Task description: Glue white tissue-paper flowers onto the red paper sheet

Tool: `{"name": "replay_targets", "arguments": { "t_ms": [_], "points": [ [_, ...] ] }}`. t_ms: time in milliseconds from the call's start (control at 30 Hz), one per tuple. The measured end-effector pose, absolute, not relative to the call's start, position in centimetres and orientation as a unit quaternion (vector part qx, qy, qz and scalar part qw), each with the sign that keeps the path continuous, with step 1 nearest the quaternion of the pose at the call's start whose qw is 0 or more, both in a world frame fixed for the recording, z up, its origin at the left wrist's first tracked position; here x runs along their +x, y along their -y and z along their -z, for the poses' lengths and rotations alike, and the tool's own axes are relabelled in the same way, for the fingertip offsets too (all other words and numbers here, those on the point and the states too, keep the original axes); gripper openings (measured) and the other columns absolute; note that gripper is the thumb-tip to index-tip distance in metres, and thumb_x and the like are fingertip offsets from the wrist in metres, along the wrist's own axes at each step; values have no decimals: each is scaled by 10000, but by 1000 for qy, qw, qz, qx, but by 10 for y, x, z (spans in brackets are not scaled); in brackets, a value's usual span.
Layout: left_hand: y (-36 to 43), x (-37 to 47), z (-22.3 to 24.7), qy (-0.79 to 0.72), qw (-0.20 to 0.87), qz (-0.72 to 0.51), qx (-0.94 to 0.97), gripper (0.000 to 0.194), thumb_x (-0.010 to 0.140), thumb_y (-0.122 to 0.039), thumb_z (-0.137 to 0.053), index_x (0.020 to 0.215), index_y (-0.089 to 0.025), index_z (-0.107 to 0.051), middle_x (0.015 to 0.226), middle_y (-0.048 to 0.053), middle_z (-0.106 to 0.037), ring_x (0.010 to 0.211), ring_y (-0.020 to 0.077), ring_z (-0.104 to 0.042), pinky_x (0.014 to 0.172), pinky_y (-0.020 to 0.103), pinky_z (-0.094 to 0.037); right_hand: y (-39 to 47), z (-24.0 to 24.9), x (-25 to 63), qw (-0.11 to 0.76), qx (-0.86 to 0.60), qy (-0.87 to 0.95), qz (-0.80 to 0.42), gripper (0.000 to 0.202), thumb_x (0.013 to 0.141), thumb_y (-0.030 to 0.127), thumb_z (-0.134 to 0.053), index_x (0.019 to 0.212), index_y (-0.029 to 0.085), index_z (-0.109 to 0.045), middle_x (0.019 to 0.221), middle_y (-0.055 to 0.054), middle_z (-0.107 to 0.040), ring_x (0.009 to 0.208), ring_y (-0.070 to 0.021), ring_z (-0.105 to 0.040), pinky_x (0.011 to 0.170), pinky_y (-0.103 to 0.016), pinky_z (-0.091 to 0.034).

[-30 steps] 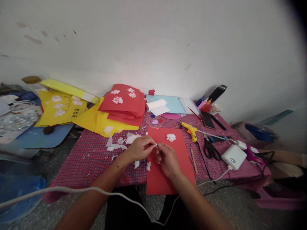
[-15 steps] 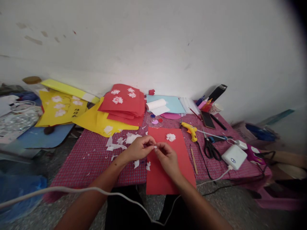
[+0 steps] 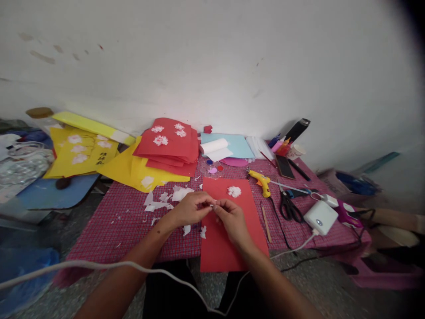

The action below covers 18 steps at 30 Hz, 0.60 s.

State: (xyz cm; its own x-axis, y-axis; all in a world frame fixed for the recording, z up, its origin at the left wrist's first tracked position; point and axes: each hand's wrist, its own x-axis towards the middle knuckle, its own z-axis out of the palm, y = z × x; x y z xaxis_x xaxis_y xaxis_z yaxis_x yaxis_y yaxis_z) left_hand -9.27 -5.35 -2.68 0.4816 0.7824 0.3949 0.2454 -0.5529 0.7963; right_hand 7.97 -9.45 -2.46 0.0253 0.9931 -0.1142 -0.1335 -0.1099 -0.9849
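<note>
My left hand [image 3: 194,207] and my right hand [image 3: 232,219] meet over the left part of a red sheet [image 3: 245,239]. Both pinch a tiny piece of white paper [image 3: 211,205] between their fingertips, largely hidden by the fingers. A white paper flower [image 3: 234,191] lies on the upper part of the sheet. One crumpled white piece [image 3: 203,231] rests at its left edge. Torn white paper scraps [image 3: 157,205] are spread on the checked cloth left of my left hand.
Right of the sheet are a wooden stick [image 3: 266,223], a yellow glue gun [image 3: 262,181], black scissors [image 3: 290,207] and a white power block [image 3: 320,217]. Behind lie stacked red sheets [image 3: 169,146] and a white roll [image 3: 214,146]. A white cable [image 3: 133,265] crosses the foreground.
The whole view has shifted slightly, so the table things appear a little further left. Both hands stay together, with small finger movements around the white piece.
</note>
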Motion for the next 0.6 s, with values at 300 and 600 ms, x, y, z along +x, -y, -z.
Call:
{"name": "replay_targets", "arguments": {
  "t_ms": [300, 600],
  "points": [
    [50, -94, 30, -310, 334, -370, 810, 139, 878, -123, -580, 912, -195, -694, 867, 5, -715, 795, 126, -656, 752, 245, -481, 96, 25, 79, 501, -494, 423, -570, 141, 747, 324, -764, 730, 197, -706, 623, 30, -589, 474, -99, -454, 477, -239, -344],
    [47, -95, 21, -389, 317, -372, 781, 117, 886, -183, -590, 881, -200, -706, 858, 2, -726, 794, 142, -658, 738, 251, -482, 53, 12, 176, 477, -614, 569, -268, 226, 813, 394, -669, 926, 204, -717, 907, -66, -727, 806, -213, -635, 706, -307, -466]
  ]
}}
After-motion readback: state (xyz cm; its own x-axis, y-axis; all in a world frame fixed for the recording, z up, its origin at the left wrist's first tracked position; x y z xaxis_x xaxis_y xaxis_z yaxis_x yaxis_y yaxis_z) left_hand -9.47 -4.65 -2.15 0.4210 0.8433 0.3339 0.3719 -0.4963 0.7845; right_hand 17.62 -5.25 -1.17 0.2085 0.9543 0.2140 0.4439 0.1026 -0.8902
